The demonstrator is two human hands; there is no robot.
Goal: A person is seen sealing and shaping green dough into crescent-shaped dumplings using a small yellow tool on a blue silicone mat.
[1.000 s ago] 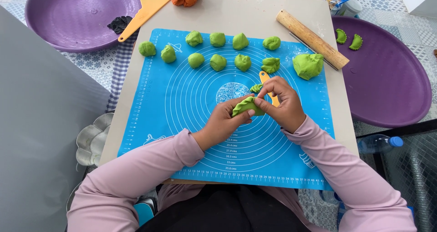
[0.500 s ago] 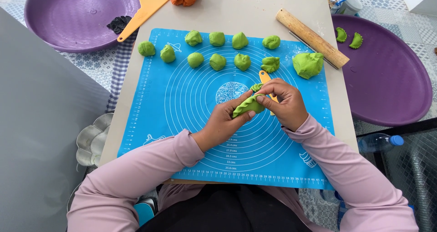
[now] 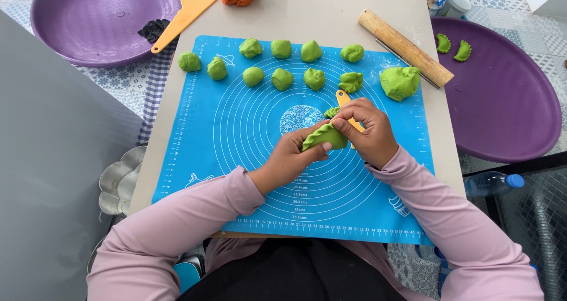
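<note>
Two purple trays are sitting on the table: one (image 3: 88, 23) at the far left, one (image 3: 502, 100) at the right carrying two finished green dumplings (image 3: 453, 47). One blue silicone mat (image 3: 236, 159) is lying on a beige board (image 3: 307, 14). One wooden rolling pin (image 3: 404, 47) is resting at the mat's far right corner, and one orange scraper (image 3: 186, 14) is lying at the far left. One large green dough lump (image 3: 400, 81) is sitting beside the pin. Eleven small green dough balls (image 3: 282, 78) are lined up in two rows along the mat's far edge. The left hand (image 3: 292, 159) and right hand (image 3: 369, 129) are both pinching one pleated green dumpling (image 3: 323, 137) above the mat's centre, each grip closed on it. Compared with a second ago, the dumpling is lying flatter and its pleated edge is showing longer; the hands are sitting slightly lower.
</note>
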